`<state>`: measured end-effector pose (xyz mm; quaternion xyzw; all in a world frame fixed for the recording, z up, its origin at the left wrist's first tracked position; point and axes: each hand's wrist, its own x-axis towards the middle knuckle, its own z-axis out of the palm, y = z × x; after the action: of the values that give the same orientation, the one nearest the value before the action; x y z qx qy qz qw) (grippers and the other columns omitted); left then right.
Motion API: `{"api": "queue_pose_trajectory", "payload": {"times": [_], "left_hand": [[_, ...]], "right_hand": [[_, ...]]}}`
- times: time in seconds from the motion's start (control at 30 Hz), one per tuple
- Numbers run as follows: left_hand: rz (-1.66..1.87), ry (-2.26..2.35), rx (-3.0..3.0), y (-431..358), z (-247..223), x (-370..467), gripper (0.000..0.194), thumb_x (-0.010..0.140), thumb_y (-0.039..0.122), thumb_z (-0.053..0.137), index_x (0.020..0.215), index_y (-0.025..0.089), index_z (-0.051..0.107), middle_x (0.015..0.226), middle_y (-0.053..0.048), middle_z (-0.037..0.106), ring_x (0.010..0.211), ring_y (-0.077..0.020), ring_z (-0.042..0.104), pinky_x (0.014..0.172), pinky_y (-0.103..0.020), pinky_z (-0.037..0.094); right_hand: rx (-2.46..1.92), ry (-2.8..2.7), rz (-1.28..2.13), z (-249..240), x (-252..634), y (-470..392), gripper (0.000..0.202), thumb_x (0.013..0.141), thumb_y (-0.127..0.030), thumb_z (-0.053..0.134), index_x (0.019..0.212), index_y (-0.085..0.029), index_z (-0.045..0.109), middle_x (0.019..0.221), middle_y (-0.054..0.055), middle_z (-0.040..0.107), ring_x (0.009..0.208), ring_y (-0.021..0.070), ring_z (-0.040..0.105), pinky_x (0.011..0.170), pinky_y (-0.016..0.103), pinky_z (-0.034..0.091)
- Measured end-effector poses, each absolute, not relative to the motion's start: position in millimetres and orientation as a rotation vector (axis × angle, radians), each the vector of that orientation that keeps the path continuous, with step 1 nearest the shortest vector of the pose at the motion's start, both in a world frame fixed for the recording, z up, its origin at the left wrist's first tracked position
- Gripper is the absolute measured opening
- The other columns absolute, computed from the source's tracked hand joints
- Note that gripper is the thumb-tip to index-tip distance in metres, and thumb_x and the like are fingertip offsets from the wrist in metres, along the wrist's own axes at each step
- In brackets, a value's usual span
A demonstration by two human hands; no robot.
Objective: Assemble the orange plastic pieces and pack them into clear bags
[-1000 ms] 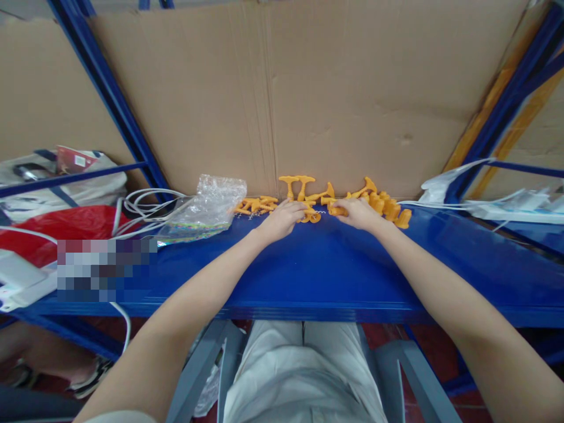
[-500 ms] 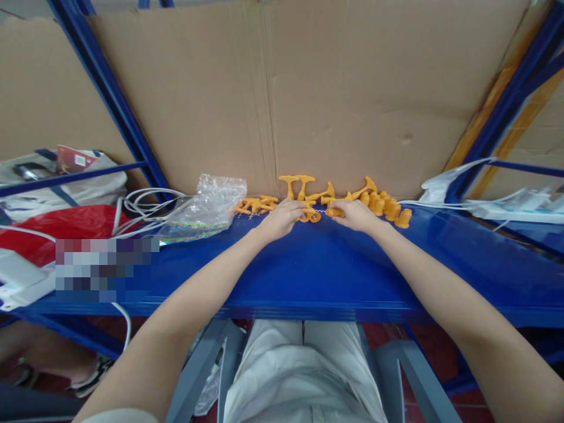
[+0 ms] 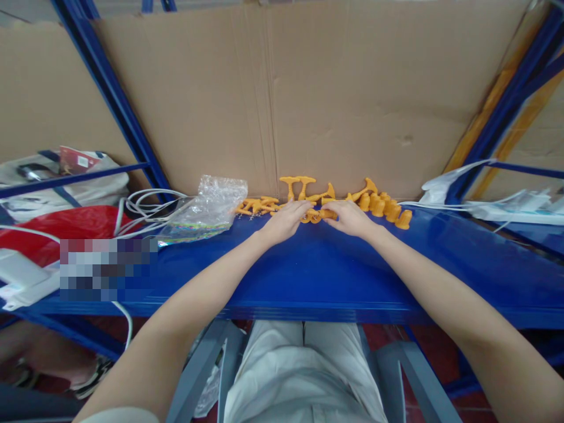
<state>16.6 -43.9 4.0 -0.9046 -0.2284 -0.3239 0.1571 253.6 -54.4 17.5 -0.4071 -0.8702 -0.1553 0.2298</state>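
Over the blue table, my left hand (image 3: 288, 221) is closed at a small orange piece beside its fingertips; the fingers partly hide it. Close on its right, my right hand (image 3: 351, 218) grips an orange cup-shaped piece (image 3: 328, 214). Round orange pieces (image 3: 313, 216) lie between the two hands. Behind them, orange T-handled pieces (image 3: 304, 185) stand upright against the cardboard. A heap of orange handles with metal spirals (image 3: 259, 205) lies left of my left hand. Several orange cup-shaped pieces (image 3: 388, 207) stand in rows right of my right hand.
Cardboard (image 3: 352, 88) rises behind the blue table (image 3: 326, 276). A clear plastic bag (image 3: 215, 202), white cables (image 3: 147, 205) and a red bag (image 3: 88, 220) lie left. A white power strip (image 3: 524, 211) is at right. A person's leg (image 3: 57, 349) shows below left.
My right hand has moved left, bringing the orange cup-shaped piece nearer my left hand. My left hand has shifted slightly right. The spiral seen between the hands is now mostly hidden.
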Motion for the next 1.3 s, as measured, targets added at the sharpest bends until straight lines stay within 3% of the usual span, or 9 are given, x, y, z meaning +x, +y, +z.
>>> {"api": "queue_pose_trajectory", "payload": {"times": [0.3, 0.47, 0.63, 0.8, 0.97, 1.3], "left_hand": [[-0.692, -1.095, -2.373, -51, 11, 20, 0.03, 0.096, 0.024, 0.048, 0.122, 0.016, 0.062, 0.134, -0.017, 0.058, 0.114, -0.0269, 0.062, 0.098, -0.043, 0.05], [-0.594, -1.44, -2.358, -58, 14, 24, 0.041, 0.098, 0.034, 0.048, 0.137, 0.022, 0.053, 0.113, -0.013, 0.069, 0.097, -0.0261, 0.07, 0.084, -0.036, 0.054], [-0.658, -1.458, -2.522, -56, 9, 22, 0.038, 0.095, 0.039, 0.052, 0.127, 0.021, 0.062, 0.11, -0.011, 0.073, 0.101, -0.0284, 0.07, 0.089, -0.04, 0.053], [-0.873, -1.371, -2.707, -45, 4, 20, 0.03, 0.095, 0.03, 0.048, 0.114, 0.018, 0.068, 0.094, -0.006, 0.075, 0.087, -0.0209, 0.071, 0.084, -0.034, 0.054], [-1.013, -1.362, -2.675, -41, 3, 19, 0.022, 0.078, 0.02, 0.066, 0.099, 0.017, 0.069, 0.078, -0.003, 0.073, 0.073, -0.0186, 0.067, 0.074, -0.029, 0.052], [-0.988, -1.376, -2.595, -43, 5, 17, 0.023, 0.078, 0.021, 0.066, 0.1, 0.017, 0.067, 0.072, -0.002, 0.071, 0.07, -0.0202, 0.067, 0.068, -0.028, 0.05]], "right_hand": [[-1.219, -2.37, -0.403, 20, 253, -58, 0.027, 0.088, -0.024, 0.058, 0.112, -0.015, 0.067, 0.115, 0.015, 0.072, 0.108, 0.0308, 0.066, 0.092, 0.042, 0.047], [-1.249, -2.38, -0.415, 20, 251, -60, 0.028, 0.089, -0.025, 0.056, 0.113, -0.014, 0.067, 0.114, 0.016, 0.072, 0.107, 0.0314, 0.066, 0.092, 0.043, 0.047], [-1.216, -2.407, -0.491, 18, 253, -59, 0.027, 0.09, -0.026, 0.053, 0.112, -0.018, 0.067, 0.112, 0.014, 0.072, 0.105, 0.0304, 0.065, 0.092, 0.043, 0.046], [-1.215, -2.393, -0.553, 18, 257, -57, 0.028, 0.092, -0.027, 0.052, 0.114, -0.018, 0.066, 0.114, 0.014, 0.071, 0.105, 0.0305, 0.063, 0.09, 0.043, 0.045], [-1.186, -2.428, -0.553, 18, 255, -58, 0.031, 0.092, -0.026, 0.052, 0.118, -0.018, 0.066, 0.114, 0.015, 0.071, 0.106, 0.0306, 0.061, 0.09, 0.043, 0.044], [-1.001, -2.37, -0.38, 12, 258, -47, 0.034, 0.092, -0.026, 0.053, 0.122, -0.019, 0.067, 0.114, 0.014, 0.068, 0.108, 0.0294, 0.061, 0.094, 0.047, 0.048]]}}
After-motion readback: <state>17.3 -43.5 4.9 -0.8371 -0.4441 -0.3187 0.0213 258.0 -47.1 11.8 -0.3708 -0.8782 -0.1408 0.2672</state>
